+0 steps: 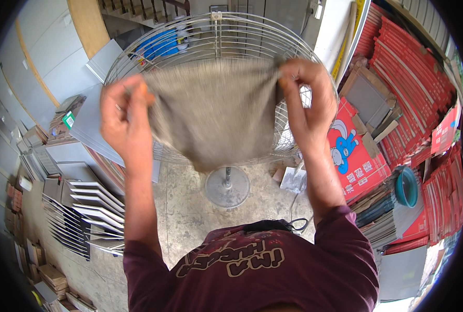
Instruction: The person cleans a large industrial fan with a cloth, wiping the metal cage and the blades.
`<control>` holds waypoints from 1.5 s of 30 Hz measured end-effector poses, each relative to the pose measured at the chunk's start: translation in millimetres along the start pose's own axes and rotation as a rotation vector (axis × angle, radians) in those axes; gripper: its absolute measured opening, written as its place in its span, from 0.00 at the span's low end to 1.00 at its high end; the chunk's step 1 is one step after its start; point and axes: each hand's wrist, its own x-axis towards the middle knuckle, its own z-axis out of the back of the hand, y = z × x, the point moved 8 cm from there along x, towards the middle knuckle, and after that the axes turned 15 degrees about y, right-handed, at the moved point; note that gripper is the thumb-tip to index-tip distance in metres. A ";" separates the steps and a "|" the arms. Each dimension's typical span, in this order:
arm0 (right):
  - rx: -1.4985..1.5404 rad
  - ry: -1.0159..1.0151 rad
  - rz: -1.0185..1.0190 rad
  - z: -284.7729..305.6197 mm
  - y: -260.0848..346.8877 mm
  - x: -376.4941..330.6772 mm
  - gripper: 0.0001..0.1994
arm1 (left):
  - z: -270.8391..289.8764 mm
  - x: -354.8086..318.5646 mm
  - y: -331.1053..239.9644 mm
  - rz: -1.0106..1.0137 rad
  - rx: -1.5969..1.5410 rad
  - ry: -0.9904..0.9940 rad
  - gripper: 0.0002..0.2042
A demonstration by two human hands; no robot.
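One grey-brown cloth [216, 112], seemingly already opened out but not set down, hangs between the left hand [124, 117] and right hand [312, 101], each pinching an upper corner, before a round wire cage [217, 39], contact unclear.

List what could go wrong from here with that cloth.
The grey-brown cloth might snag on the round wire cage close behind it. If it catches, a pull might rock the cage on its stand base. Held by its upper corners, the cloth could also slip from the left hand or right hand.
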 end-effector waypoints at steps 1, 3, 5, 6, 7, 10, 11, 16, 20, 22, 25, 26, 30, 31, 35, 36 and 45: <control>-0.027 -0.058 0.062 7.7 -0.8 14.6 0.09 | -1.4 19.0 -13.5 -0.111 0.054 -0.018 0.06; -0.141 -0.171 0.179 16.4 5.8 48.7 0.09 | 1.8 50.6 -53.3 -0.386 0.359 -0.057 0.10; -0.162 -0.266 0.245 17.5 -4.1 70.9 0.09 | -7.8 72.2 -62.4 -0.494 0.435 -0.022 0.13; -0.283 -0.230 0.130 15.0 -6.3 76.6 0.06 | -15.3 83.1 -52.5 -0.460 0.440 0.035 0.15; -0.389 -0.128 0.146 6.3 -4.6 89.6 0.09 | -27.0 85.0 -45.4 -0.420 0.496 0.116 0.17; -0.432 0.163 -0.128 -31.6 -43.4 76.9 0.10 | -54.1 72.4 -10.8 -0.345 0.719 0.312 0.24; -0.437 0.109 -0.066 -32.1 -39.1 71.0 0.12 | -59.7 67.2 0.2 -0.354 0.818 0.349 0.27; -0.457 0.070 0.029 -38.2 -20.2 52.5 0.24 | -61.2 55.9 0.1 -0.417 0.842 0.370 0.29; -0.496 0.114 0.056 -45.5 -16.1 40.4 0.23 | -61.7 46.0 0.7 -0.451 0.848 0.335 0.24; -0.499 0.115 0.081 -47.3 -13.8 36.6 0.21 | -63.0 44.1 -8.4 -0.455 0.808 0.322 0.21; -0.467 0.094 0.114 -49.2 -13.3 33.6 0.18 | -63.2 41.6 -9.8 -0.553 0.802 0.298 0.18; -0.457 0.091 0.121 -49.7 -12.3 32.9 0.17 | -62.3 40.8 -10.3 -0.555 0.807 0.278 0.17; -0.401 0.052 0.129 -51.9 -8.1 29.1 0.17 | -59.9 36.0 -14.4 -0.580 0.773 0.222 0.16; -0.412 0.051 0.140 -53.8 -8.1 27.2 0.18 | -58.0 34.1 -15.1 -0.588 0.752 0.211 0.15; -0.464 0.074 0.159 -61.0 -10.2 19.2 0.21 | -56.9 31.0 -13.1 -0.562 0.631 0.187 0.13; -0.480 0.086 0.156 -62.2 -9.1 17.4 0.22 | -58.4 29.0 -13.1 -0.548 0.615 0.172 0.12; -0.536 0.153 0.110 -75.3 -1.9 -5.7 0.24 | -52.4 -9.5 9.1 -0.489 0.656 0.094 0.09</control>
